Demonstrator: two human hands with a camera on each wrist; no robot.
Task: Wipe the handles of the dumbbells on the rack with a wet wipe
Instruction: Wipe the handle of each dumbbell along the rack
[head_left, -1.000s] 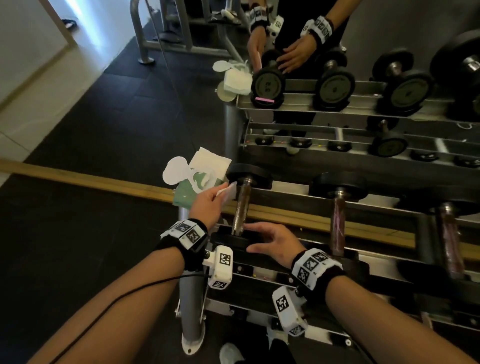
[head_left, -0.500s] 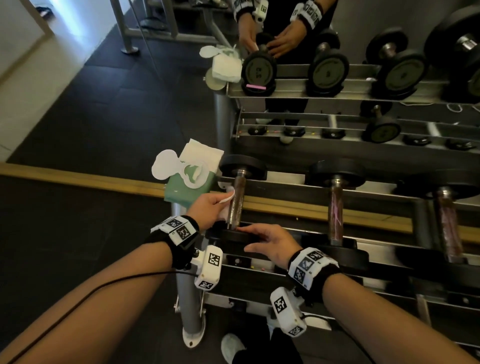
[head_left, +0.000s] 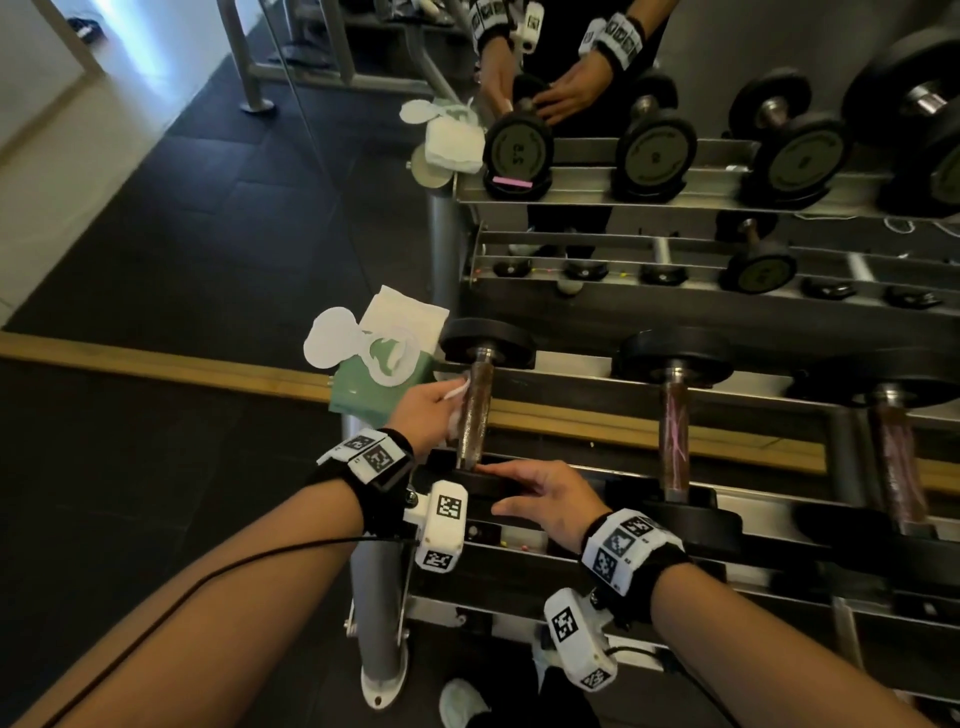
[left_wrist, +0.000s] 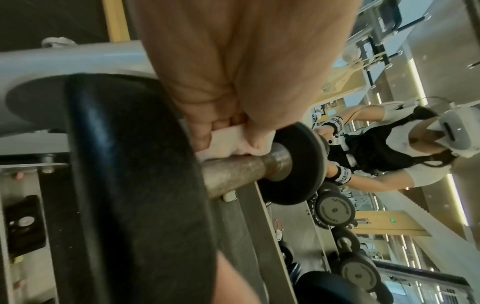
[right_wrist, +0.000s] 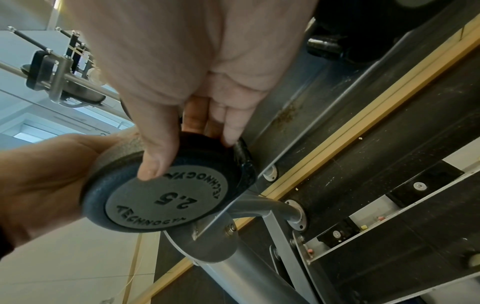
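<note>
The leftmost dumbbell lies on the rack (head_left: 587, 410), its rusty handle (head_left: 475, 410) running away from me. My left hand (head_left: 423, 410) pinches a white wet wipe (head_left: 457, 408) and presses it against the handle's left side. In the left wrist view the folded wipe (left_wrist: 226, 142) sits between thumb and fingers on top of the handle (left_wrist: 233, 172). My right hand (head_left: 540, 493) grips the near head, marked 2.5 (right_wrist: 166, 197), with the thumb (right_wrist: 155, 158) on its face and the fingers over its rim.
A green wet wipe pack (head_left: 374, 379) with its lid open sits at the rack's left end. Two more dumbbells (head_left: 675, 426) (head_left: 898, 467) lie to the right. A mirror behind shows the rack and me. Dark floor lies to the left.
My left hand has brought the wipe from just left of the handle onto it and a little down its length. The right hand has stayed on the near head.
</note>
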